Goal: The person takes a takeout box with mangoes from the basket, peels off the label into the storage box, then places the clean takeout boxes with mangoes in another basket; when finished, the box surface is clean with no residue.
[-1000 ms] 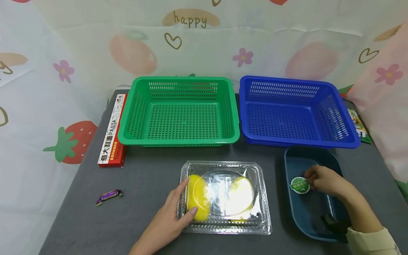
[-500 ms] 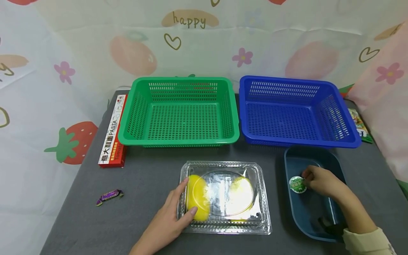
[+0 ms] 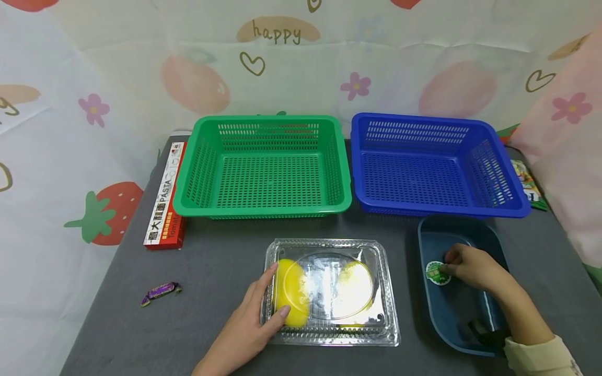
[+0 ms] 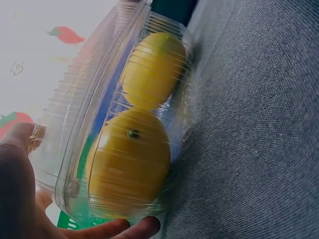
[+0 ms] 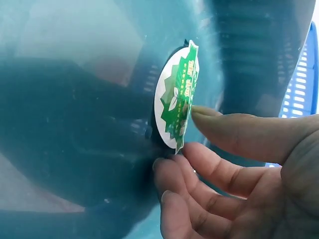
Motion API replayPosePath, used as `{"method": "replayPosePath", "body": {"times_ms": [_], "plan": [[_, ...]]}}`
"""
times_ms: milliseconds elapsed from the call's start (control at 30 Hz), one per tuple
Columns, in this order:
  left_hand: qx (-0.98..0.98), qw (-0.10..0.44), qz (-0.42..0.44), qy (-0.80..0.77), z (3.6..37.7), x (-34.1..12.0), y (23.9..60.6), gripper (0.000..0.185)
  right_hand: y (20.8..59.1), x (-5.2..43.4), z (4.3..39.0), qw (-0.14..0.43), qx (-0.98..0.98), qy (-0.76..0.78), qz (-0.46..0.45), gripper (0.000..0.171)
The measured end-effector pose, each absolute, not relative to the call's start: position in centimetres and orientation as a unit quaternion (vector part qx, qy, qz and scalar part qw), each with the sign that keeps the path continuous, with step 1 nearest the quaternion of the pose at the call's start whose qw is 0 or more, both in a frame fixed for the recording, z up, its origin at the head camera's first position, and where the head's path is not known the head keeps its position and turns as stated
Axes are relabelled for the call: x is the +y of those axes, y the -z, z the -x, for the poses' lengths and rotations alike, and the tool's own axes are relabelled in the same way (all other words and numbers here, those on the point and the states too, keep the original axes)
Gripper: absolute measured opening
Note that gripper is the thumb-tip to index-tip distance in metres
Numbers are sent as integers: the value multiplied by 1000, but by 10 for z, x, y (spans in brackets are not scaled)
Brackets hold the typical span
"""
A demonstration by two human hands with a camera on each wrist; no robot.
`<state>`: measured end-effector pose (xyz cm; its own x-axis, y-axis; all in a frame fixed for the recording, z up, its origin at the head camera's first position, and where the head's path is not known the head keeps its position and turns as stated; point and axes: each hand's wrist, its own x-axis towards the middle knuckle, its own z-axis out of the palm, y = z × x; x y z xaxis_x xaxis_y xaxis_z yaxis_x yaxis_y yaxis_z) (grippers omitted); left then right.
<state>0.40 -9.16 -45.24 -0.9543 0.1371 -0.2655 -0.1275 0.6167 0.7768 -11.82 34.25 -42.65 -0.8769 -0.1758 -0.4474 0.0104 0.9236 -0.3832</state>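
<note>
The left hand [image 3: 249,324] grips the near-left edge of the clear clamshell box [image 3: 329,292], thumb on the lid, fingers curled under the rim. The box lies closed on the grey surface [image 3: 211,261] in front of the green basket [image 3: 263,164] and holds two yellow citrus fruits [image 4: 132,164].

The right hand [image 3: 470,269] reaches inside the dark blue tray [image 3: 463,232] and pinches the round green-and-white sticker [image 5: 175,97] between thumb and fingertips.

Judgement: the step in hand is depositing the sticker. Releasing it calls for parting the fingertips; adhesive may cling to skin.
</note>
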Motion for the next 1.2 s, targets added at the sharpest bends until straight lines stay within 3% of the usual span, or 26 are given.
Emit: {"method": "replayPosePath", "body": {"times_ms": [233,467,600,733,833,1033,1200], "plan": [[889,122,-15,-442,-4,-91,455,61,420,342,115,237,952,187,42,43],[886,124,-13,-447,-3,-91,456,59,370,348,116,240,942,235,28,58],[882,134,0,-453,-2,-90,455,60,352,364,125,153,955,256,9,56],[877,136,8,-461,-2,-89,454,61,358,389,141,40,969,241,-21,55],[878,132,10,-461,-3,-87,454,60,368,405,152,2,978,201,-55,63],[876,122,9,-466,-2,-86,456,62,384,419,166,44,982,164,-83,85],[845,135,52,-515,0,-85,459,76,393,422,180,99,970,216,-57,83]]}}
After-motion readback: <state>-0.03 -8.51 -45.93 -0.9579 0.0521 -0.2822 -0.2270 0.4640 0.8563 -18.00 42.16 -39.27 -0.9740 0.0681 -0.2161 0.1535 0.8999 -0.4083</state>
